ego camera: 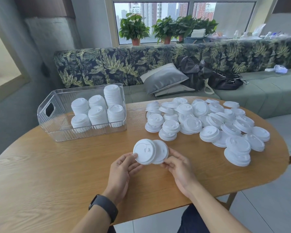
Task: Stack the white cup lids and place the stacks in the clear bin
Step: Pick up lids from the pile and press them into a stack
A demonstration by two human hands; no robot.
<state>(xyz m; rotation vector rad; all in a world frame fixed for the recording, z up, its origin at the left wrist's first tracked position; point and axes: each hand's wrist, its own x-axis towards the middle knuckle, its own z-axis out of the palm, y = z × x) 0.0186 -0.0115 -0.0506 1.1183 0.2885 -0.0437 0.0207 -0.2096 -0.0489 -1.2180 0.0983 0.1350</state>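
My left hand (124, 167) pinches a white cup lid (144, 151) by its lower edge, above the middle of the wooden table (57, 182). Partly behind that lid is a second white lid (162, 151), which my right hand (178, 167) holds at its lower rim. Both lids are tilted with their tops toward me and overlap. A clear bin (57, 133) stands at the table's back left with several stacks of lids (97, 115) inside. A loose pile of white lids (208, 123) covers the table's right side.
A sofa with leaf-pattern backrest (124, 64) runs behind the table, with grey cushions (163, 79) and a dark bag (225, 79) on it. Potted plants (134, 29) stand on the window sill. The table's rounded right edge drops to a tiled floor.
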